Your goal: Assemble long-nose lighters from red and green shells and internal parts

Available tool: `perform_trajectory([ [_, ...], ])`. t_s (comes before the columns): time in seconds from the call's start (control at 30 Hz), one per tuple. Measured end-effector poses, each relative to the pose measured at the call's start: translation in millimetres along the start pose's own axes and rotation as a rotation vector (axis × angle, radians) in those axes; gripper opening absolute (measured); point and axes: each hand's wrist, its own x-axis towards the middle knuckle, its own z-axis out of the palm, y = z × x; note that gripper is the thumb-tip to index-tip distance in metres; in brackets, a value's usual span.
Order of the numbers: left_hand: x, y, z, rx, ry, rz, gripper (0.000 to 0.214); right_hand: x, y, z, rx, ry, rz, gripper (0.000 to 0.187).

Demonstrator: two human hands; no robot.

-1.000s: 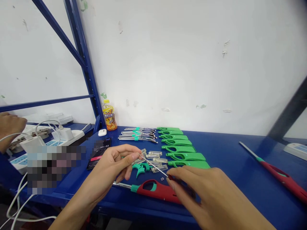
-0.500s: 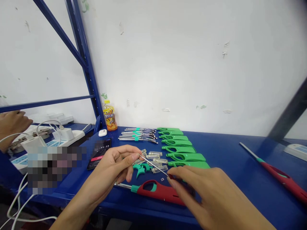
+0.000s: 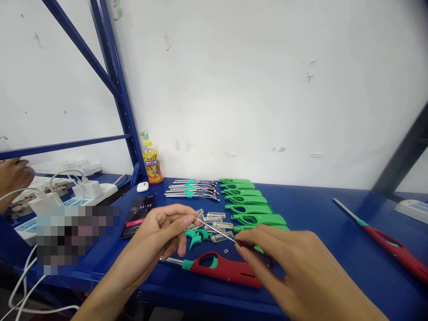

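Held in my right hand [image 3: 281,258] is a screwdriver [image 3: 217,231], its dark red and black handle mostly covered by the fingers. Its thin metal shaft slants up and left to my left hand [image 3: 170,229], whose thumb and forefinger pinch at the tip. Anything small between those fingertips is too hidden to make out. Below both hands lies a red lighter [image 3: 230,271] with a teal collar and metal tube. Just behind the shaft are teal triggers [image 3: 195,238] and several clear fuel tanks [image 3: 222,236]. A tiny pale piece [image 3: 226,251] rests near the screwdriver.
Green lighter shells [image 3: 254,208] form a column, beside metal tubes with wires [image 3: 190,189]. Another red lighter [image 3: 388,243] lies right. At left are a phone [image 3: 137,220], white earbud case [image 3: 142,187], drink bottle [image 3: 153,165], power strips [image 3: 109,189] and another person's hand [image 3: 15,178].
My right hand has shifted slightly, showing more of the screwdriver's handle. The left hand keeps its pinch at the tip. The other person's hand has moved a little left.
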Motion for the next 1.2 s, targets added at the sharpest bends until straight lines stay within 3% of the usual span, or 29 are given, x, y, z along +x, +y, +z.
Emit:
perform_trajectory([
  [0.23, 1.6, -2.1, -4.0, 0.232, -0.022, 0.046, 0.046, -3.2, 6.9, -2.6, -0.020, 0.040, -0.001, 0.026],
  [0.37, 2.4, -4.0, -2.2, 0.303, -0.130, 0.022, 0.041, -2.9, 8.9, -6.3, 0.032, 0.126, 0.009, 0.022],
  [0.57, -2.4, -4.3, 18.4, 0.330, -0.192, -0.028, 0.030, 0.9, 3.9, -15.5, 0.154, 0.263, 0.091, 0.007],
  [0.7, -5.7, -10.6, 31.7, 0.349, -0.181, -0.028, 0.027, 1.4, 2.6, -16.5, 0.222, 0.334, 0.171, 0.016],
  [0.8, -7.4, -17.3, 41.3, 0.408, -0.125, 0.066, 0.020, 1.5, 3.1, -16.0, 0.229, 0.361, 0.197, 0.018],
  [0.97, -8.8, -30.6, 67.9, 0.471, -0.100, 0.276, 0.014, 1.8, 2.1, -17.2, 0.185, 0.330, 0.169, 0.029],
  [1.2, -5.4, -48.5, 104.9, 0.544, -0.105, 0.389, 0.016, -6.8, 6.1, -21.2, 0.104, 0.155, 0.138, 0.034],
])
